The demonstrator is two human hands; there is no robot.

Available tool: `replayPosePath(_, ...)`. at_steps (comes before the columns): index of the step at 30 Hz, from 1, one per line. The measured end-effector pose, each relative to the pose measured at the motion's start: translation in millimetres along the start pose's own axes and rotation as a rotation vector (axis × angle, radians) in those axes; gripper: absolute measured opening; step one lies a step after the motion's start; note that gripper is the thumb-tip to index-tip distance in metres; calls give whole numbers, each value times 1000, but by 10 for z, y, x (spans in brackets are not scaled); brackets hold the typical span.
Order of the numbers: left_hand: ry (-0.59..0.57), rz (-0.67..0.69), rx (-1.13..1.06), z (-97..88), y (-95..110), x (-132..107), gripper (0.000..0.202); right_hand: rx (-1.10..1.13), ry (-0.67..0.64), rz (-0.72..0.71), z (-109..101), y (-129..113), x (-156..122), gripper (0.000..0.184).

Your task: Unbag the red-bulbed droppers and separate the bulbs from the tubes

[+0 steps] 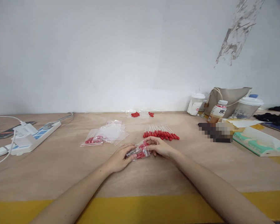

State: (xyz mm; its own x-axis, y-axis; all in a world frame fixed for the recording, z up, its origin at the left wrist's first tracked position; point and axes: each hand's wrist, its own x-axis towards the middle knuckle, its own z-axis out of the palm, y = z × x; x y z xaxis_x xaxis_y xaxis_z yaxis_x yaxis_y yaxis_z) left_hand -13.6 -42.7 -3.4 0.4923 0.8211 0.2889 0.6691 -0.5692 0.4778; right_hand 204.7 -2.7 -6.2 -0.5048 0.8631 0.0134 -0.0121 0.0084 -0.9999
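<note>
Between my two hands lies a small clear plastic bag [140, 151] with red-tipped pieces inside. My left hand [121, 157] grips its left end, thumb in front and fingers behind. At the bag's right end, my right hand [160, 147] has its fingers closed on the plastic edge. Just beyond my right hand is a row of white sticks with red tips [162, 133], tips toward me. To the left of these, a pile of clear bags [114, 132] overlaps bags holding red pieces [93, 140].
Small red pieces [135, 114] lie on plastic by the wall. On the left is a white power strip [37, 138] with cables. At right stand a bottle [217, 111], lidded cups [196, 104], a grey bag [228, 96] and a green tissue pack [256, 143].
</note>
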Motion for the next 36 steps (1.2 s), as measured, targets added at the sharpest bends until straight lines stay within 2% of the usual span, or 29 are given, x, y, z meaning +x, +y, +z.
replayPosePath(4, 0, 6, 18, -3, -10, -9, 40, 202, -20, 68, -35, -7, 0, 34)
replayPosePath(7, -8, -1, 27, -5, -30, -14, 41, 268, 5, 96, -80, -45, -3, 30)
replayPosePath(10, -27, -5, 43, -15, -46, -14, 43, 203, 40, 99, -205, -173, -31, 26)
replayPosePath(14, -58, -7, 81, -32, -48, -7, 44, 69, 57, 56, -503, -382, -107, 23)
replayPosePath(17, -75, -3, 100, -43, -43, -2, 45, 116, 218, 5, -709, -436, -137, 24)
replayPosePath(20, -82, 10, 110, -50, -38, -4, 45, 127, 395, -122, -798, -412, -105, 25)
replayPosePath(25, -76, 16, 133, -31, -9, -18, 43, -74, 574, -403, -684, -370, 54, 28)
replayPosePath(28, 26, -21, 78, -6, 5, 11, 41, -389, 609, -575, -506, -323, 147, 21)
replayPosePath(32, 259, -53, -41, -3, -58, 182, 38, -831, 505, -775, -257, -175, 253, 17)
replayPosePath(34, 270, -80, -185, -4, -132, 328, 36, -983, 438, -806, -173, -92, 320, 20)
replayPosePath(36, 238, -207, -470, 11, -213, 497, 35, -1111, 385, -784, -123, -33, 390, 21)
